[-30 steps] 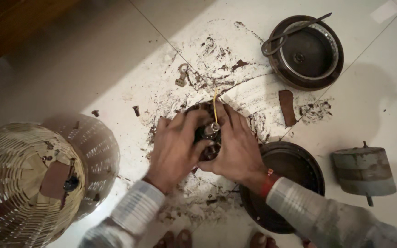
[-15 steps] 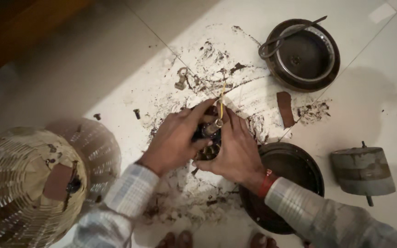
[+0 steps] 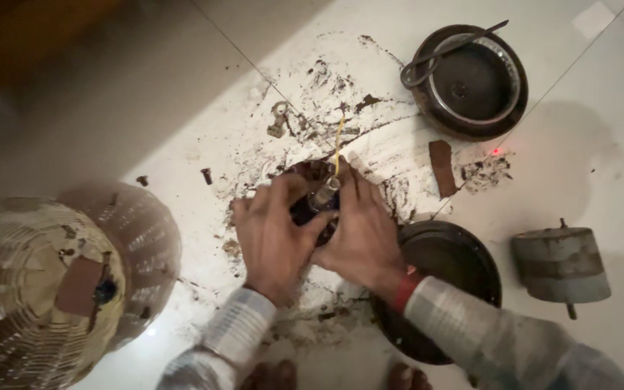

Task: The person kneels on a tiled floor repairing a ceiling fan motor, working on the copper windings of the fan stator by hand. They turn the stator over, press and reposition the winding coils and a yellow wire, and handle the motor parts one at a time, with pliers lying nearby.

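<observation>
A small dark round metal part [image 3: 317, 206] with a thin yellow wire [image 3: 338, 144] rising from it is clasped between the left hand [image 3: 274, 238] and the right hand [image 3: 361, 232], both grips closed on it, at the middle of the white tiled floor [image 3: 182, 94] amid dark greasy smears. Toward the far right edge of the floor a dark round metal housing [image 3: 475, 79] is seen, with a bent metal tool [image 3: 442, 56] laid across its rim. Just beside the right wrist a second dark shallow round cover [image 3: 451, 266] is seen with only its bare inner face showing, a grey cylindrical metal rotor [image 3: 561, 263] lies at the right edge, and a domed wire cage [image 3: 45, 282] stands at the near left corner.
</observation>
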